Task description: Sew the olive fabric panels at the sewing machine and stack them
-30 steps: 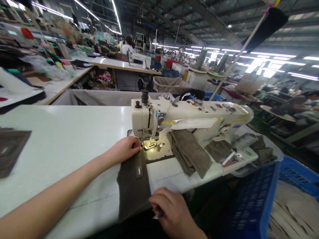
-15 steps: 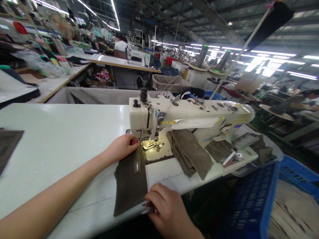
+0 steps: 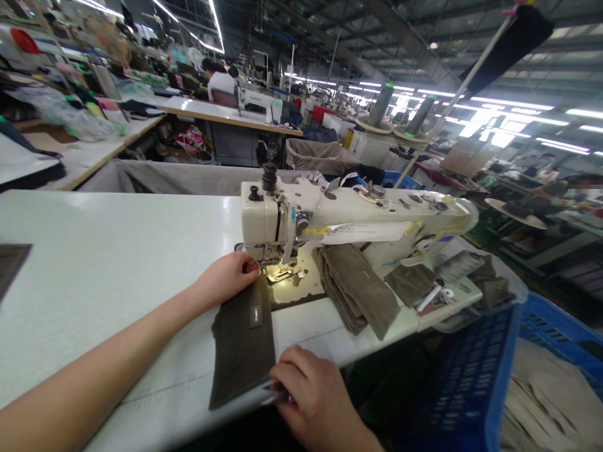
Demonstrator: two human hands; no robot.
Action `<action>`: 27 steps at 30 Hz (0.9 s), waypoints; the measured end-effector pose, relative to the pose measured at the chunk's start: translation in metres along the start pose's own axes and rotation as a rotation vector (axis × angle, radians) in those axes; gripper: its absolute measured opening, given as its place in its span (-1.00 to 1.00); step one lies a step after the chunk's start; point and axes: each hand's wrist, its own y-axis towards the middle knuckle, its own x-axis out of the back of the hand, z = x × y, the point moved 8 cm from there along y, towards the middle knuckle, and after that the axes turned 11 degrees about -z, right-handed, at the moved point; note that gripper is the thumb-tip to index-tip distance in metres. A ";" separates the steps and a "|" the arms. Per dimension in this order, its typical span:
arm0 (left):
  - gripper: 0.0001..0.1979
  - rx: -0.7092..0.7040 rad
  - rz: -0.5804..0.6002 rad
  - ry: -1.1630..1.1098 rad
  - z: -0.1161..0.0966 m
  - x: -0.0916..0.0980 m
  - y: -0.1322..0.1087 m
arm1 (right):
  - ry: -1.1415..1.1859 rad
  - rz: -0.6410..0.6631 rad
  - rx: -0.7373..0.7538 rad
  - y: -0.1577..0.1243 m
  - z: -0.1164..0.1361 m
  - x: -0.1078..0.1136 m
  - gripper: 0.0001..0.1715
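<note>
A dark olive fabric piece with a small label lies on the white sewing table, its far end by the needle area of the sewing machine. My left hand is closed in a pinch at that far end, beside the presser foot. At the near right corner of the fabric, my right hand is closed with its fingertips at the edge. Out of its fingers points a small metal tool, apparently thread snips, mostly hidden in the palm.
Right of the needle lies a stack of olive fabric pieces. Beyond it are a grey thread cone and a smaller fabric piece. A blue basket stands at the lower right. Another fabric piece lies at the left edge.
The view has shifted slightly, so the table and machine sit a little further left. Both hands keep about the same places on the fabric, which has hardly moved relative to the machine.
</note>
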 end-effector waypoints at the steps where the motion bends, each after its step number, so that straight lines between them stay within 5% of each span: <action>1: -0.76 -0.001 0.000 0.004 0.000 0.000 0.000 | -0.007 0.008 0.000 0.001 0.000 0.000 -0.73; 14: -0.81 -0.072 -0.087 0.121 -0.008 0.013 -0.004 | -0.040 0.034 -0.015 0.009 0.002 0.002 -0.75; 18: -0.79 -0.313 -0.291 0.255 -0.037 0.026 -0.062 | -0.019 0.018 -0.019 0.005 0.003 0.006 -0.67; 21: -0.76 -0.684 -0.206 0.040 -0.066 0.011 -0.132 | -0.024 0.014 0.000 -0.001 0.003 0.007 -0.57; 23: -0.71 -0.792 -0.209 0.026 -0.071 0.005 -0.167 | -0.038 0.025 0.019 -0.004 0.003 0.006 -0.52; 27: -0.62 -0.888 -0.350 0.090 -0.071 0.007 -0.194 | -0.040 0.025 0.047 -0.005 0.003 0.007 -0.51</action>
